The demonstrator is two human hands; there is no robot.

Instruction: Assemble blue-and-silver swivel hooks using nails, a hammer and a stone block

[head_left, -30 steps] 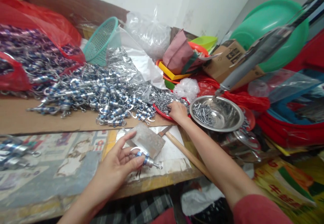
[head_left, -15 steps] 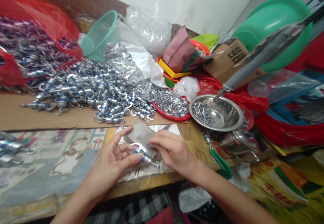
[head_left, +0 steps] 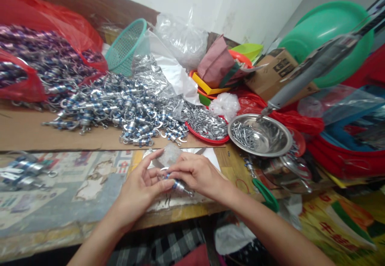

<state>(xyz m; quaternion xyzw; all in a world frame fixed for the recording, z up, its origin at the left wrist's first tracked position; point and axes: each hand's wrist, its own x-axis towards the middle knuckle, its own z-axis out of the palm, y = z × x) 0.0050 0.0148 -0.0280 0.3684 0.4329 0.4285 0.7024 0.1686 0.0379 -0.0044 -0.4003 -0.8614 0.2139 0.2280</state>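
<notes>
My left hand [head_left: 146, 190] is closed around a small blue-and-silver metal fitting [head_left: 183, 188], held between thumb and fingers. The fitting has a curved silver hook at one end and a narrow ringed tip pointing right. Fingers pinched, my right hand [head_left: 200, 174] presses against the hook end; whatever may be between its fingertips is hidden. Just behind both hands stands a grey metal block [head_left: 169, 156] on a white sheet [head_left: 213, 158]. A big pile of similar fittings [head_left: 120, 101] lies on cardboard beyond.
Small flat metal pieces fill a red tray [head_left: 207, 138]. Beside it, a steel bowl [head_left: 272, 138] holds pins. A green-handled tool [head_left: 264, 194] lies at the table's right edge. More fittings [head_left: 25, 172] rest at left, and a grey rod [head_left: 313, 73] slants over the bowl.
My right hand has moved left and down from beside the grey block onto the fitting, covering part of its hook. The left hand keeps its hold. The view has shifted slightly.
</notes>
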